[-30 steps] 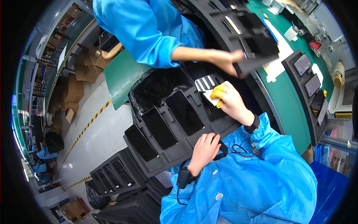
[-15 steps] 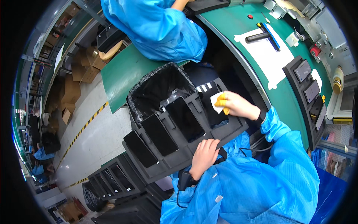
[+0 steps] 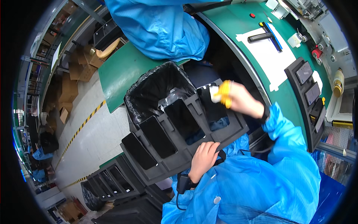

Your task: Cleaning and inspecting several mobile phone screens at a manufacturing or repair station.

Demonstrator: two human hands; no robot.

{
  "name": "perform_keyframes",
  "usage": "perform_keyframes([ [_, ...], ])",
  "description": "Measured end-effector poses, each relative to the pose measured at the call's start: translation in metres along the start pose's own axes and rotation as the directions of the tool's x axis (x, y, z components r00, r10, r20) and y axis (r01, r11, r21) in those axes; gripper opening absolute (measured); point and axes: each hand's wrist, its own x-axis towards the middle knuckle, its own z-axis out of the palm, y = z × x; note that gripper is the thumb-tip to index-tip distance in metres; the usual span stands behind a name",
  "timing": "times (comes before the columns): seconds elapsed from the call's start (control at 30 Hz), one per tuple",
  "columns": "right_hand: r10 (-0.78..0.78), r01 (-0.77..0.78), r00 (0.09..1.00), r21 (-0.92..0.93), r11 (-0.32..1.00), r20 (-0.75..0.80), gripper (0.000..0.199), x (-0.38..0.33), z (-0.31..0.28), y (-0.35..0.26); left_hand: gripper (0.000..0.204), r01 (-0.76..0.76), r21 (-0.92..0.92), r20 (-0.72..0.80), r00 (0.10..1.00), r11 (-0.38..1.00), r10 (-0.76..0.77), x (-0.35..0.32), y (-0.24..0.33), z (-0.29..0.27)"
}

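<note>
My right hand [image 3: 243, 98], with yellow finger cots on its fingers, pinches a small white wipe [image 3: 215, 94]. It is over the upper part of the rightmost phone [image 3: 215, 111]; the blur hides whether the wipe touches the screen. That phone lies in a black slotted tray [image 3: 175, 163], along with more dark-screened phones, among them one in the middle [image 3: 185, 120] and one at the left end [image 3: 139, 151]. On the tray's near edge rests my left hand [image 3: 204, 158], its fingers curled over the rim and gripping it.
Behind the tray stands a bin with a black liner [image 3: 149, 91]. A co-worker's blue sleeve [image 3: 167, 37] is beyond it. On the green bench [image 3: 238, 22] at right lie a black-handled roller [image 3: 260, 37] and another phone tray [image 3: 296, 80]. More loaded trays [image 3: 112, 175] sit lower left.
My right hand and the wipe have moved up toward the far end of the rightmost phone. My left hand keeps its place on the tray's edge. The co-worker's arm has shifted.
</note>
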Motion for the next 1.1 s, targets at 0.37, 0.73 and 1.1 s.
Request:
perform_keyframes([
  [0.37, -0.108, 0.104, 0.994, -0.113, 0.988, -0.025, 0.017, 0.067, 0.011, 0.043, 0.039, -0.001, -0.019, -0.015, 1.000, 1.000, 0.001, 0.002, 0.003, -0.002],
  [0.73, -0.270, 0.289, 0.897, -0.002, 0.957, 0.349, 0.027, 0.054, 0.063, -0.024, 0.037, 0.006, -0.030, -0.028, 1.000, 1.000, -0.007, -0.002, -0.003, 0.001],
  [1.1, -0.162, 0.169, 0.863, 0.028, 0.985, 0.478, 0.030, 0.076, 0.077, -0.025, 0.037, 0.002, -0.099, -0.057, 0.998, 0.995, -0.007, -0.004, -0.005, 0.001],
])
